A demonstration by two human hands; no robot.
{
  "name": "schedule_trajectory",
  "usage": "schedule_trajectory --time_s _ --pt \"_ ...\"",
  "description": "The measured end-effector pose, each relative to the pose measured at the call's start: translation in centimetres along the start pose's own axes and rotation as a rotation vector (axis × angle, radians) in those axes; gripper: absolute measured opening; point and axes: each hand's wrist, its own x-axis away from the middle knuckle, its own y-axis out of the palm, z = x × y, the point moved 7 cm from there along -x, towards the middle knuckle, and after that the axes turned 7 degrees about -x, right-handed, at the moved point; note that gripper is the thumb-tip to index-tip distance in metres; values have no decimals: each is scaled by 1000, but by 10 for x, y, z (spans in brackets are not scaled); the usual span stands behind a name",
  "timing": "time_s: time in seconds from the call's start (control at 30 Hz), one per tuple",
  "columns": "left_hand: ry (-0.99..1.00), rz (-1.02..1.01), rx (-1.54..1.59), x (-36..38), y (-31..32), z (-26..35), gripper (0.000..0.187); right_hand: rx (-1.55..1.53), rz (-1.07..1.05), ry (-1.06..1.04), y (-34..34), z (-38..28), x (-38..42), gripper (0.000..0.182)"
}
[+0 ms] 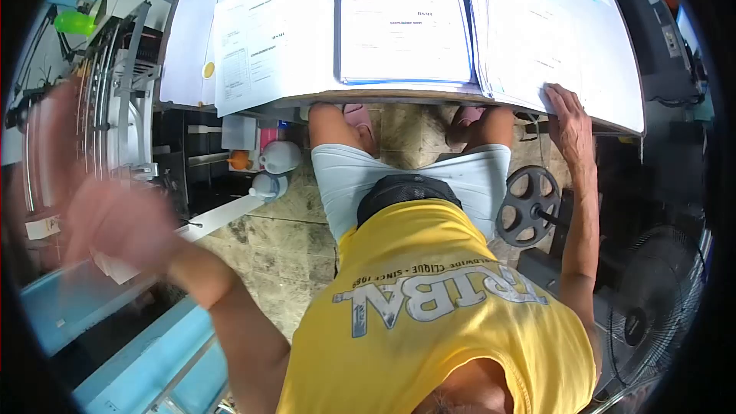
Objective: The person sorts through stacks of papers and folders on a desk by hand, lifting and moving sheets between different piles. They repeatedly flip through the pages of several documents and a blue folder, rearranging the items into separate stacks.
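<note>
I see the left hand (119,218) blurred beside the desk (188,46); its grip I cannot tell. Rightmost, the right hand (571,119) rests unclenched upon the papers' (529,46) near edge, seemingly steadying them; lifting one calls for a careful pinch.

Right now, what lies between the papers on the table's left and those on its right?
The middle stack of printed forms lies between them, as the head view shows.

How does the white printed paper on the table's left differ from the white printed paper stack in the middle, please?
The left paper lies tilted; the middle stack sits nearly straight. The middle stack shows layered, dark edges; the left paper looks flatter. Both bear dark print.
</note>
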Motion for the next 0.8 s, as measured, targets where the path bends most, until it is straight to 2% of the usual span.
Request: schedule_trajectory --time_s 0.07,0.17,0.33,0.43,0.53,0.57,0.63,0.67,0.73,0.8 --pt "-160 -108 -198 27 54 -42 91 12 -15 12 1 3 0 58" --pt "-154 -192 -428 73 114 -71 94 65 -24 15 0 0 1 58" --pt "91 -58 -683 115 153 -90 41 122 29 28 4 3 3 47" --pt "37 -39 -517 124 147 -107 37 102 44 21 1 6 1 43" --pt "-190 73 -181 110 127 -132 32 39 64 30 -8 10 -5 39" --pt "-180 160 -159 97 121 -128 31 -4 73 73 -10 17 -4 36" --pt "-161 340 -101 53 105 -107 29 -77 94 161 -10 36 -4 30" --pt "-75 342 -123 31 110 -88 32 -127 150 173 -13 40 -7 22" --pt "97 350 -178 -10 126 -49 38 -161 126 299 -19 54 -9 18" --pt "238 216 -38 -45 147 -11 68 -233 129 465 -19 70 -9 18"
